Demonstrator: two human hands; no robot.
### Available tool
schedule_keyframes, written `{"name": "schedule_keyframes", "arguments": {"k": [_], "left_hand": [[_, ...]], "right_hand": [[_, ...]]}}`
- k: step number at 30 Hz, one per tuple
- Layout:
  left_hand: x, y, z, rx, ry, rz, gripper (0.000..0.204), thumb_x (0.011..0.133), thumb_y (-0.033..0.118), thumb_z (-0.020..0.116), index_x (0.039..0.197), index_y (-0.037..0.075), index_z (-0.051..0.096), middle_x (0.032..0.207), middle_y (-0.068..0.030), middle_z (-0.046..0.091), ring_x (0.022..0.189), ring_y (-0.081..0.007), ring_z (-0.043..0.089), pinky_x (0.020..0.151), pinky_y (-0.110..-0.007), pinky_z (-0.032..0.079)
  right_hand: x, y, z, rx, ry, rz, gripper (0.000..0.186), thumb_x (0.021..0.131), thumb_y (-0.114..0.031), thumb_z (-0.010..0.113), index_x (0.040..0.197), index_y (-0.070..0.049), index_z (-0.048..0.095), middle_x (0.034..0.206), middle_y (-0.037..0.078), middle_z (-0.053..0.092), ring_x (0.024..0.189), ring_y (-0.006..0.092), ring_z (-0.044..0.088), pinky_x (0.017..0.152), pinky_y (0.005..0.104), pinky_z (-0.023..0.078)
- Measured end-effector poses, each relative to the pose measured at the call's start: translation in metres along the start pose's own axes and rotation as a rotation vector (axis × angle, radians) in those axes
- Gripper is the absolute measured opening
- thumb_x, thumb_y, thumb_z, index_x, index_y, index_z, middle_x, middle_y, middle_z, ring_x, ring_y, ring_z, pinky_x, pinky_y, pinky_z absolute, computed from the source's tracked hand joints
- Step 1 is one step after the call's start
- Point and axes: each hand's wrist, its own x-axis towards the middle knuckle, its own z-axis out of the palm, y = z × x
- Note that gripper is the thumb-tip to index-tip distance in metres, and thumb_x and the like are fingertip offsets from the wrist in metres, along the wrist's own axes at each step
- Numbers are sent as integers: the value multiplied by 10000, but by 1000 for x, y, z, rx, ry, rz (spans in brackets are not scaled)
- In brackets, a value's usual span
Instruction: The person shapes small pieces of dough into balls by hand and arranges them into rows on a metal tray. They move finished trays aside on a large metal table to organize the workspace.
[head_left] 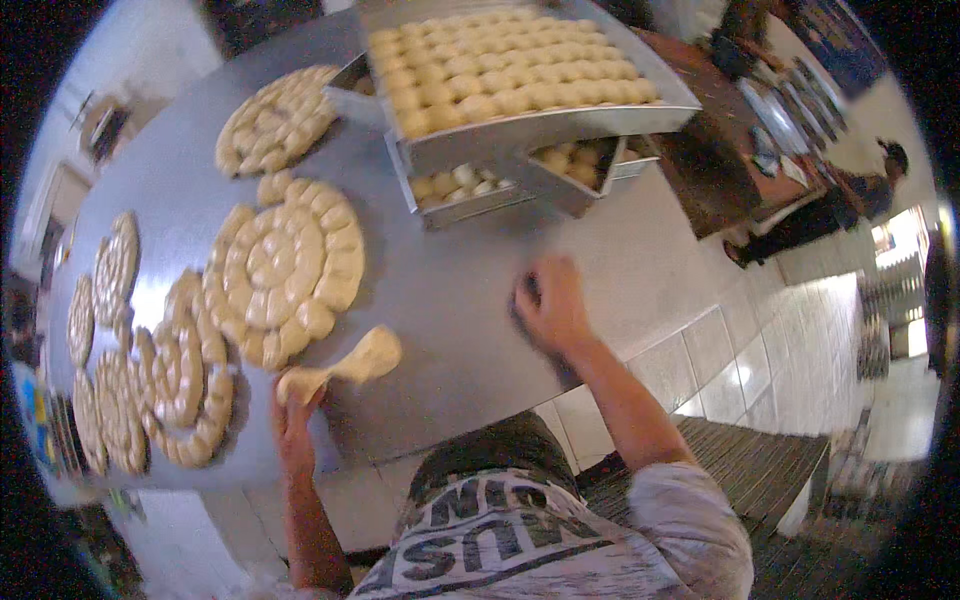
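Observation:
My left hand (296, 408), at the near edge of the metal table, grips one end of a stretched piece of dough (368, 355). Its narrow middle leads to a rounded far end that hangs out to the right. Just beyond it lies a large spiral of dough pieces (275, 252), pressed side by side in rings. My right hand (556, 302) is over the table to the right, fingers curled and closed. Something dark shows at its thumb side; I cannot tell whether it is an object or shadow.
A deep metal tray (560, 125) full of dough balls rests on smaller trays, one a lower tray (470, 210) holding more balls. Several other dough spirals (175, 375) cover the table's left side. A brown wooden table (705, 170) and another person (850, 205) are at the far right.

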Motion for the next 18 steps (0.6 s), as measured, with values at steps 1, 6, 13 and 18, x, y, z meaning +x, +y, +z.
{"name": "schedule_keyframes", "arguments": {"k": [1, 6, 13, 18], "left_hand": [[-4, -3, -7, -207, 101, -2, 344, 938, 237, 399, 1222, 44, 422, 1178, -122, 492, 1060, -285, 513, 877, -415, 436], [5, 16, 29, -515, -88, -85, 428, 936, 284, 398, 1295, 61, 332, 1223, -138, 452, 1128, -289, 459, 887, -447, 434], [21, 42, 81, 232, -120, 148, 325, 803, 34, 576, 1120, 21, 506, 1056, -86, 536, 978, -168, 504, 805, -283, 447], [40, 75, 129, -16, -174, -7, 283, 799, 20, 538, 1080, 19, 508, 1003, -88, 566, 958, -169, 518, 811, -288, 442]], "right_hand": [[-19, -9, -18, 107, -59, -95, 214, 697, -192, 640, 832, -49, 555, 945, 142, 541, 926, 329, 478, 822, 439, 380], [28, 70, -41, -83, 139, 216, 256, 697, -212, 646, 876, -55, 552, 942, 165, 532, 984, 351, 469, 881, 448, 361], [5, 88, -50, -94, -42, 18, 269, 708, -209, 634, 901, -41, 550, 975, 162, 528, 985, 350, 463, 882, 447, 362], [10, 65, -57, -16, -156, -74, 276, 677, -99, 621, 924, -12, 533, 996, 162, 530, 983, 348, 473, 911, 436, 379]]}}
